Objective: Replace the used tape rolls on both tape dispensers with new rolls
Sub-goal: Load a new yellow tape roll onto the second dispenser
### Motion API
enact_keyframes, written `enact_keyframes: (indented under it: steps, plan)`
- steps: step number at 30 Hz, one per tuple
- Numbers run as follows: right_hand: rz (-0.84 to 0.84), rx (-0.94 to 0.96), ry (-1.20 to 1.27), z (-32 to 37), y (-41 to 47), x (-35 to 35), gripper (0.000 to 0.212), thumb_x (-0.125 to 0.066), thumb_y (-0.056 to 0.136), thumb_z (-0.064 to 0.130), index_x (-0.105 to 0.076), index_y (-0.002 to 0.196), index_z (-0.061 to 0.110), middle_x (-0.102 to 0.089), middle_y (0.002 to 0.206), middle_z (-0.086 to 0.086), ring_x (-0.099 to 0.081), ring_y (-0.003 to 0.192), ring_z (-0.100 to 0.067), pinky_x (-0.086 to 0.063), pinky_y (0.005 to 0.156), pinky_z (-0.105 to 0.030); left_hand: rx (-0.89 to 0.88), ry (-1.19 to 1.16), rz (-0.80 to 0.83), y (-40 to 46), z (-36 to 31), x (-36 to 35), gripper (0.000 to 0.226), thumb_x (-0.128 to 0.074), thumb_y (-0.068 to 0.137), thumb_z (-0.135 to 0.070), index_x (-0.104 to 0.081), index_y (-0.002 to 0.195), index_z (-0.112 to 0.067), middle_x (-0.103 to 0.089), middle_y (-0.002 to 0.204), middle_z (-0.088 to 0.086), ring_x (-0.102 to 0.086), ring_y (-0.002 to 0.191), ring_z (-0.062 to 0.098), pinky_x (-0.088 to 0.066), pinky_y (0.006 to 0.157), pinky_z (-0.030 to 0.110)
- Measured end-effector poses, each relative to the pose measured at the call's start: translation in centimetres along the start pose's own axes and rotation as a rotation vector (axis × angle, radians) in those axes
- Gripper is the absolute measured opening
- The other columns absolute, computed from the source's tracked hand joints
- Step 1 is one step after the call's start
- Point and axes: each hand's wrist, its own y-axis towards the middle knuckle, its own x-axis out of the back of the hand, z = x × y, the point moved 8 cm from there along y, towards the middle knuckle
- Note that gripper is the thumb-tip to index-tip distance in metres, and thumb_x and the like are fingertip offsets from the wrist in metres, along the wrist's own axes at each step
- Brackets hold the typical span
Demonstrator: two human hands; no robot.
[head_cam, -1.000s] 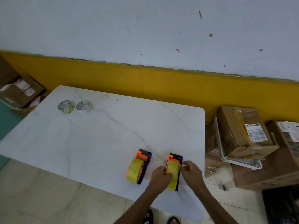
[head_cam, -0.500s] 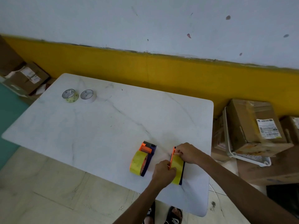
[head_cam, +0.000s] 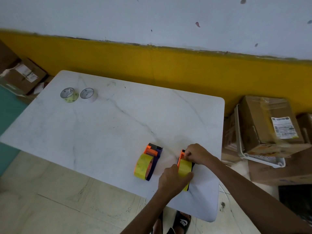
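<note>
Two orange-and-purple tape dispensers stand near the front right of the white marble table [head_cam: 104, 132], each carrying a yellow roll. The left dispenser [head_cam: 148, 162] stands alone, untouched. On the right dispenser [head_cam: 184, 168], my left hand [head_cam: 172, 179] grips the roll's near side. My right hand [head_cam: 196, 155] pinches the dispenser's orange top end. Much of that dispenser is hidden by my hands. Two small rolls lie flat at the far left: a yellowish roll [head_cam: 69, 95] and a white roll [head_cam: 88, 95], side by side.
Cardboard boxes [head_cam: 268, 122] and a white plastic basket [head_cam: 243, 149] are stacked just right of the table. More boxes [head_cam: 23, 76] sit at the far left by the yellow wall band. My sandalled feet [head_cam: 179, 223] show below the table's near edge.
My right hand moved from the right dispenser's side up onto its orange top end. My left hand stayed on the roll. The camera drew closer and tilted.
</note>
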Motion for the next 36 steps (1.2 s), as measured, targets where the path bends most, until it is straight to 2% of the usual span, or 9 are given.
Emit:
enact_keyframes:
  steps: [3,6,10,12,16,24,27,30,36]
  plan:
    - [0.074,-0.001,-0.001,-0.1,0.7,-0.2,0.022,-0.060,0.080,0.009,-0.079,0.075,0.017,-0.047,0.057,0.014,-0.043,0.054,-0.007,-0.029,0.050,-0.017,-0.031,0.172,-0.021,0.2,-0.6,0.4,0.061,-0.052,0.069,-0.072,-0.058,0.095,-0.017,-0.066,0.087,0.001,-0.065,0.079,0.020,-0.053,0.068,0.033]
    - [0.082,-0.017,-0.070,0.1,1.1,-0.4,0.041,-0.056,0.076,0.003,-0.051,0.044,0.028,-0.042,0.052,0.010,-0.035,0.048,-0.008,-0.025,0.047,-0.018,-0.055,0.283,-0.061,0.4,-0.9,0.7,0.065,-0.053,0.070,-0.074,-0.058,0.098,-0.015,-0.067,0.091,0.003,-0.065,0.082,0.023,-0.050,0.070,0.034]
    - [0.069,-0.106,-0.107,-0.5,1.7,-0.6,0.035,-0.058,0.078,0.012,-0.043,0.046,0.010,-0.032,0.050,0.000,-0.028,0.046,-0.013,-0.023,0.047,-0.025,-0.048,0.323,-0.060,0.6,-1.0,0.6,0.065,-0.053,0.070,-0.073,-0.058,0.099,-0.015,-0.066,0.089,0.002,-0.065,0.083,0.024,-0.049,0.072,0.034]
    - [0.100,-0.107,-0.165,-0.3,1.6,-0.7,0.043,-0.057,0.084,0.020,-0.032,0.050,0.014,-0.030,0.053,-0.003,-0.026,0.048,-0.015,-0.022,0.049,-0.026,-0.053,0.346,-0.055,0.6,-1.1,0.6,0.065,-0.052,0.071,-0.073,-0.058,0.098,-0.015,-0.061,0.082,-0.001,-0.065,0.081,0.022,-0.048,0.072,0.033]
    - [0.032,-0.027,-0.204,0.3,1.2,-0.4,0.040,-0.050,0.088,0.020,-0.027,0.055,0.018,-0.030,0.063,0.002,-0.032,0.057,-0.015,-0.023,0.053,-0.028,-0.073,0.392,-0.042,0.7,-1.2,0.9,0.066,-0.052,0.070,-0.074,-0.057,0.097,-0.014,-0.055,0.078,-0.003,-0.061,0.077,0.021,-0.044,0.071,0.033]
    - [0.096,-0.051,-0.062,-1.7,2.5,-0.1,0.040,-0.065,0.082,0.011,-0.043,0.049,0.017,-0.060,0.070,-0.013,-0.056,0.065,-0.023,-0.038,0.058,-0.028,-0.092,0.470,0.001,0.6,-0.8,0.5,0.073,-0.047,0.068,-0.080,-0.057,0.099,-0.014,-0.066,0.086,0.002,-0.063,0.079,0.022,-0.046,0.080,0.037]
    - [0.047,-0.015,-0.054,-1.4,2.5,-0.1,0.037,-0.058,0.079,0.006,-0.038,0.051,0.019,-0.056,0.071,-0.013,-0.065,0.075,-0.030,-0.038,0.060,-0.031,-0.086,0.470,0.011,0.7,-0.8,0.8,0.077,-0.046,0.070,-0.082,-0.058,0.099,-0.013,-0.066,0.088,0.004,-0.064,0.080,0.023,-0.045,0.080,0.038]
    - [-0.043,0.073,-0.059,-0.7,1.9,0.3,0.041,-0.056,0.080,0.008,-0.029,0.052,0.020,-0.040,0.065,0.000,-0.045,0.060,-0.016,-0.028,0.054,-0.025,-0.075,0.474,0.021,0.8,-0.8,1.3,0.079,-0.046,0.070,-0.083,-0.059,0.098,-0.011,-0.067,0.091,0.006,-0.064,0.084,0.026,-0.044,0.082,0.039]
    - [-0.309,0.065,-0.028,-3.9,1.2,3.3,0.055,-0.062,0.073,-0.004,-0.026,0.050,0.032,-0.047,0.066,0.002,-0.053,0.068,-0.029,-0.048,0.060,-0.042,-0.046,0.489,0.059,-0.4,0.2,1.4,0.075,-0.050,0.073,-0.077,-0.059,0.102,-0.008,-0.067,0.095,0.008,-0.063,0.090,0.028,-0.044,0.084,0.039]
